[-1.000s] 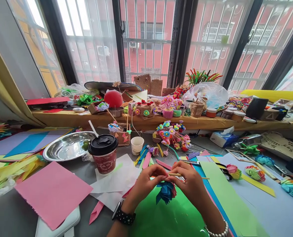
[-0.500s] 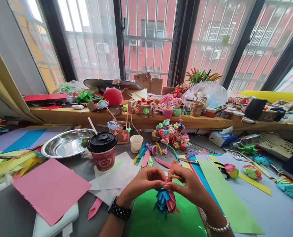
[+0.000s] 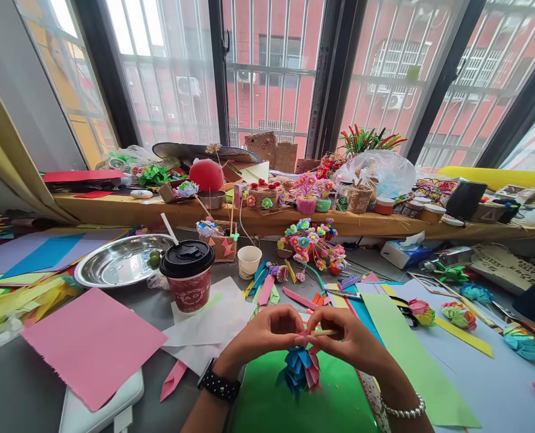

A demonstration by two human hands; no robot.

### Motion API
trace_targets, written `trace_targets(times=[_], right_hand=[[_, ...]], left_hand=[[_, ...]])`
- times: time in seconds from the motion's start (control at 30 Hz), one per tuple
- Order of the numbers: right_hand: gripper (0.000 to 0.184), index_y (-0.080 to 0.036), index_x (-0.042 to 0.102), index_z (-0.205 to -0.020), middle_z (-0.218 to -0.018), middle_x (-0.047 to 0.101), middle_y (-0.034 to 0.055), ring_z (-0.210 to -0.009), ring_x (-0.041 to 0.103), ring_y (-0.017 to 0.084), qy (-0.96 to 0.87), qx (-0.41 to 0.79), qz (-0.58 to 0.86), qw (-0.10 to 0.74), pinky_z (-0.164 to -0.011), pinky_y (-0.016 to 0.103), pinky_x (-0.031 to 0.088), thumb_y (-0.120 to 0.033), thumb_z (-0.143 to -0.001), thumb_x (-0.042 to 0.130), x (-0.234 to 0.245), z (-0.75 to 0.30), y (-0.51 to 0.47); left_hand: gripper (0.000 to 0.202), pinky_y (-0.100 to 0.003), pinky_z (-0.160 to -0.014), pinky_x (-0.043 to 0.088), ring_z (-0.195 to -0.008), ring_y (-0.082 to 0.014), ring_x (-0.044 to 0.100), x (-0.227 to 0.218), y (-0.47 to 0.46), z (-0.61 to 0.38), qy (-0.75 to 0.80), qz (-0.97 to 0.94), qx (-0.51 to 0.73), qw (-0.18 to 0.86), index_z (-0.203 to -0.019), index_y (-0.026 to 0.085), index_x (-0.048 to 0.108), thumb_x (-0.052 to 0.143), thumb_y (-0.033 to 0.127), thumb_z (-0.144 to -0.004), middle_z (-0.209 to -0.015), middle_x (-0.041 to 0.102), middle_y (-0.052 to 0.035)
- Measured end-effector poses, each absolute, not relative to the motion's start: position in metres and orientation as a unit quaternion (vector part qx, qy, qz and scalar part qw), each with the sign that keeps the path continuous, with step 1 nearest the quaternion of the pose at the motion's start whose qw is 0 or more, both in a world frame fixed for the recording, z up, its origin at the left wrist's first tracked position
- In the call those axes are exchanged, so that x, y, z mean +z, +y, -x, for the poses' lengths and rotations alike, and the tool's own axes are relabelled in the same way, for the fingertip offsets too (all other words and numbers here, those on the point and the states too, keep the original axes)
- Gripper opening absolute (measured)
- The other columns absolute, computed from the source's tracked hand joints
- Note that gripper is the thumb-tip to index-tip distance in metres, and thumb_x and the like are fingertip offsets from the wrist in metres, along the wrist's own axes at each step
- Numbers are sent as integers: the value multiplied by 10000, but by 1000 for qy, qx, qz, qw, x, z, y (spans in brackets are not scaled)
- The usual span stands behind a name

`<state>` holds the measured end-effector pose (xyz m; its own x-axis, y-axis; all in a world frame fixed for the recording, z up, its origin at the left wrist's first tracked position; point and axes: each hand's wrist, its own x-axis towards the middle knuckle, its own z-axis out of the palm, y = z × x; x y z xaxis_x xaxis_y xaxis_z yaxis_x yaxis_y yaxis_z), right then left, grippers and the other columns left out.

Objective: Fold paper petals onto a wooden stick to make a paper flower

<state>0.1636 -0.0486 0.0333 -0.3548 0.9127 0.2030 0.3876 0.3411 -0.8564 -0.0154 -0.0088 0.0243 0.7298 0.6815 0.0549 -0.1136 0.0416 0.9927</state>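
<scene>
Between my hands hangs a blue and pink folded-paper flower [image 3: 299, 368], over a shiny green surface [image 3: 339, 403]. My left hand [image 3: 269, 331], with a dark watch band at its wrist, pinches the pink paper at the flower's top. Opposite it, my right hand [image 3: 346, 334] pinches the same pink paper and also keeps a thin wooden stick [image 3: 324, 332] between its fingers. The fingertips of both hands nearly meet, so the gripped paper is largely hidden. A beaded bracelet circles my right wrist.
A lidded red cup [image 3: 186, 285] with a straw stands left, before a metal tray [image 3: 109, 264]. Pink paper [image 3: 95, 349] lies at front left. Green paper [image 3: 407, 349], scissors [image 3: 405, 310] and finished paper flowers [image 3: 460, 314] lie right. A small paper cup [image 3: 250, 263] stands behind my hands.
The wooden stick in my right hand now points more plainly sideways. The paper flower has swung slightly left, and my fingers have shifted a little on the pink paper.
</scene>
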Motion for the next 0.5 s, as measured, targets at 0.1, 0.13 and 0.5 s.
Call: trace_targets(times=[0.1, 0.13, 0.5], right_hand=[[145, -164, 552, -722, -615, 499, -33, -464, 381, 58, -733, 370, 448, 355, -408, 167, 298, -307, -734, 571, 31, -162, -47], [122, -164, 549, -722, -611, 493, -37, -462, 358, 54, -732, 367, 451, 356, -406, 166, 282, -283, -732, 572, 31, -162, -46], [24, -163, 539, -704, -591, 469, -50, -472, 316, 54, -730, 322, 496, 342, -412, 173, 225, -176, -695, 557, 31, -158, -41]], left_hand=[[212, -200, -568, 351, -631, -87, 476, 23, -9, 15, 233, -638, 291, 674, -729, 133, 549, 651, 301, -649, -683, 526, 17], [211, -203, -577, 352, -635, -88, 475, 23, -9, 15, 236, -641, 292, 670, -737, 133, 547, 647, 299, -654, -689, 527, 15], [246, -199, -558, 340, -620, -85, 453, 17, -3, 15, 282, -668, 306, 617, -744, 129, 536, 639, 336, -661, -676, 515, 19]])
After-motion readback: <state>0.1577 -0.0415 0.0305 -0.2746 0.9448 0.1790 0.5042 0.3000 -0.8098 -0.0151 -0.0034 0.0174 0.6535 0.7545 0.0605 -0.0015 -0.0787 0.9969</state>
